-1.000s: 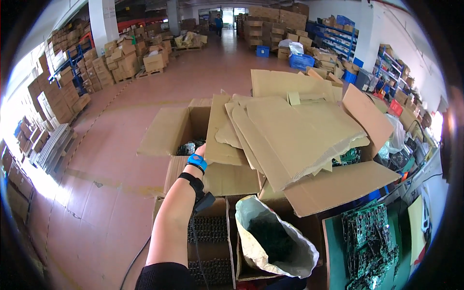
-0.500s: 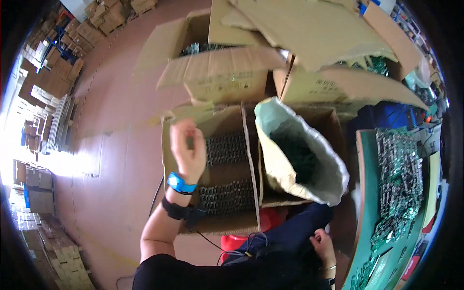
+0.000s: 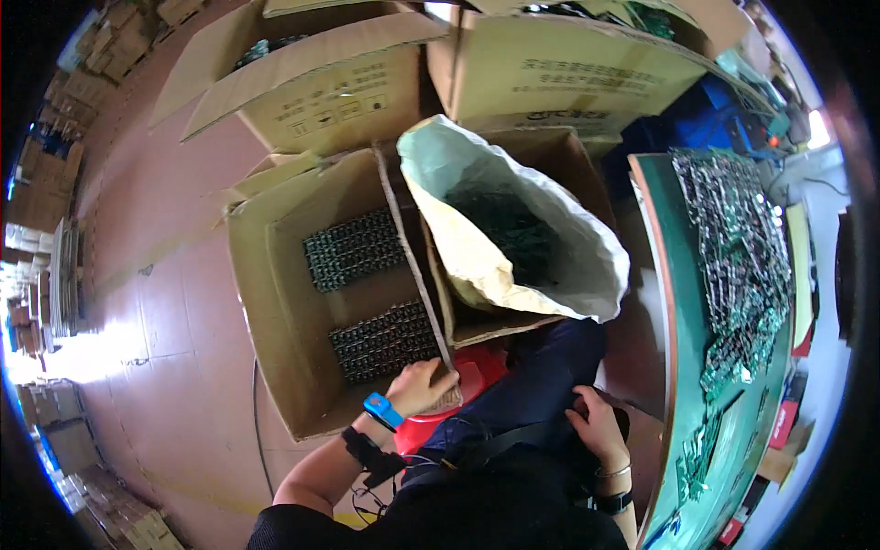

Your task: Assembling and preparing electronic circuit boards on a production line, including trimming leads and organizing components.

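Observation:
My left hand, with a blue watch at the wrist, is at the near right corner of an open cardboard box. Its fingers bend over the box's edge and look closed on it; their tips are partly hidden. Inside the box lie two blocks of dark metal pieces in neat rows, a far block and a near block. My right hand rests beside my right thigh, thumb apart from the loosely bent fingers, with nothing visible in it.
A pale sack holding dark green pieces stands open in the box to the right. Larger cartons stand behind. On the right, a green table carries a heap of shiny metal pieces. A red stool shows below me.
My left hand has come from above the left side of the box toward me, down to its near right corner. My right hand stays by my thigh. The whole view has shifted.

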Available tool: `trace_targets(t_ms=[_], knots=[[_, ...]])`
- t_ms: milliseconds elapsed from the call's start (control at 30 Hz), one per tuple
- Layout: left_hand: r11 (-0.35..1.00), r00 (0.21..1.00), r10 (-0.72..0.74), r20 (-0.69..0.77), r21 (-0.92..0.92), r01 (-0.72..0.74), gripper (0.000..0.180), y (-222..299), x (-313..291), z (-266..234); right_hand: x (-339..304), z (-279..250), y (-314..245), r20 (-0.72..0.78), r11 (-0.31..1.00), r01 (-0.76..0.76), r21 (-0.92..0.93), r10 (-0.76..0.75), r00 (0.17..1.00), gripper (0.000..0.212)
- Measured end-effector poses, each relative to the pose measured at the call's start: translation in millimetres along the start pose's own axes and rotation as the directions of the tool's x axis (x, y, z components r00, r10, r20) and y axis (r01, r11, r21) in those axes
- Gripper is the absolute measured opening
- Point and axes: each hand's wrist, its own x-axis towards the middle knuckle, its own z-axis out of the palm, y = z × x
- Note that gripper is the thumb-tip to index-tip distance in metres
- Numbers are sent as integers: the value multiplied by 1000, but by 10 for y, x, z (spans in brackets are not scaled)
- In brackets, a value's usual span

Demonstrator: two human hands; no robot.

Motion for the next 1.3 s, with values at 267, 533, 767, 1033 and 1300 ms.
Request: trace_targets(t_ms=[267,533,767,1033,1300], knots=[[946,986,18,-164,323,36,49,408,-92,243,-281,28,680,41,972,-146,187,141,989,42],[850,978,80,-191,526,33,47,380,33,267,-399,142,957,223,873,-287,395,213,951,38],[809,996,-22,-87,584,69,37,511,76,212,-853,625,1994,65,751,-190,632,193,979,34],[791,996,19,-83,611,36,25,346,46,187,-1042,846,1916,115,707,-327,627,332,936,32],[710,969,240,-58,691,-134,28,271,129,194,-586,906,1597,-29,974,33,223,-28,999,25]])
